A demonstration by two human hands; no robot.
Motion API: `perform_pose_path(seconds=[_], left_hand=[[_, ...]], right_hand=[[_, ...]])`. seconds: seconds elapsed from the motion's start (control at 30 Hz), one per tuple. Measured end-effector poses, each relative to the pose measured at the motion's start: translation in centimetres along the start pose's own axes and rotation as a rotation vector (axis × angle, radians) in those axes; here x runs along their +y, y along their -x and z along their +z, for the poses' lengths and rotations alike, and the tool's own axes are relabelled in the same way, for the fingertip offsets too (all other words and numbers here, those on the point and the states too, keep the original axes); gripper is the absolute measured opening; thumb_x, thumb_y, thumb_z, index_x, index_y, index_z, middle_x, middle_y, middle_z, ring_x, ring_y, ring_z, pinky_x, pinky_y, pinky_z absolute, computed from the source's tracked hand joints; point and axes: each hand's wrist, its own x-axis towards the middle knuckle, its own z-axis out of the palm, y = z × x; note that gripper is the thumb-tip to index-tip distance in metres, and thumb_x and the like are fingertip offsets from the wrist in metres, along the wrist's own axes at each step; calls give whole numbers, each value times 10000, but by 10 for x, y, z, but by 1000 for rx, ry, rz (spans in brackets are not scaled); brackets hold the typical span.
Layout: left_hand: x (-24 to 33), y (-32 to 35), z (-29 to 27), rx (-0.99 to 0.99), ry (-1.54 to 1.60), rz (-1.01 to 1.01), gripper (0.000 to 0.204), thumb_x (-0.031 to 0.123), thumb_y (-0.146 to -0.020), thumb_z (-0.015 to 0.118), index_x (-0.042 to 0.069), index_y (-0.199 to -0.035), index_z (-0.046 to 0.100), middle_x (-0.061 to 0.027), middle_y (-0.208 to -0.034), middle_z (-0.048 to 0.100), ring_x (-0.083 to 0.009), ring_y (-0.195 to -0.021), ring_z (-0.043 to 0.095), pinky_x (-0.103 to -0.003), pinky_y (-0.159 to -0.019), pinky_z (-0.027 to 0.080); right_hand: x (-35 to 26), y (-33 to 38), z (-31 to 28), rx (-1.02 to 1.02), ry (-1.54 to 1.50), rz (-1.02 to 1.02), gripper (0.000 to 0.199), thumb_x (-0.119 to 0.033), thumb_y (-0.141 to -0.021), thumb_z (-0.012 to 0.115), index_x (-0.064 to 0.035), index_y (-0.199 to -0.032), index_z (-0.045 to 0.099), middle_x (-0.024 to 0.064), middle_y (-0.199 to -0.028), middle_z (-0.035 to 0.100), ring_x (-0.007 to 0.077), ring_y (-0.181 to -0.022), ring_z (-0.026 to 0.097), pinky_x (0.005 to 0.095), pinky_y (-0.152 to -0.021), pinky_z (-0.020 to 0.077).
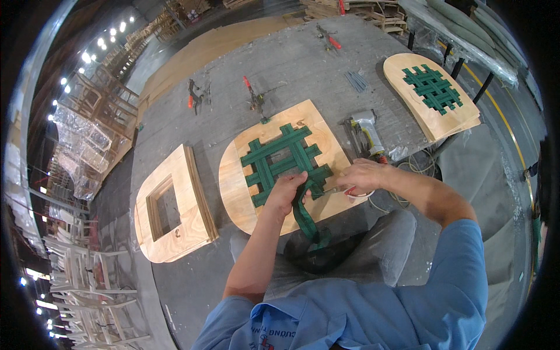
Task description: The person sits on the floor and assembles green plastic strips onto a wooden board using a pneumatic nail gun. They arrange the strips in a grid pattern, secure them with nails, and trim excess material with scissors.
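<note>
A rounded wooden panel (233,201) lies in front of me with green webbing straps (284,142) woven across its middle. My left hand (286,192) is closed on a green webbing strap (304,217), pinched near the panel's lower right. The strap's loose end hangs over the near edge toward my lap. In my right hand (363,177) are scissors (350,191) with red and white handles. Their blades point left at the strap beside my left fingers; whether they touch it I cannot tell.
Left of the panel is a stack of wooden panels (195,204) with rectangular openings. A staple gun (367,129) and its hose lie right. Beyond are plier-like tools (254,99) and staple strips (356,81). Panels with woven green webbing (402,69) are stacked at the far right.
</note>
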Motion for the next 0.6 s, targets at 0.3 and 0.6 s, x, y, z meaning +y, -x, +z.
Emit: perform_pose_path(seconds=[0.3, 0.6], left_hand=[[-10, 8, 16, -12, -18, -20, 287, 322, -994, 687, 43, -932, 672, -49, -724, 657, -144, -579, 604, -287, -497, 478], [-8, 80, -26, 236, 264, 313, 175, 119, -1036, 580, 8, -1161, 630, -132, -1016, 721, -254, -873, 713, -389, -793, 610]], right_hand=[[-22, -3, 15, 103, 21, 70, 377, -397, -832, 751, -121, -1064, 640, 123, -909, 703, 351, -922, 704, 508, -747, 539], [48, 43, 41, 938, -180, 1093, 346, -351, -874, 720, -139, -1127, 612, 183, -924, 707, 429, -819, 706, 525, -697, 558]])
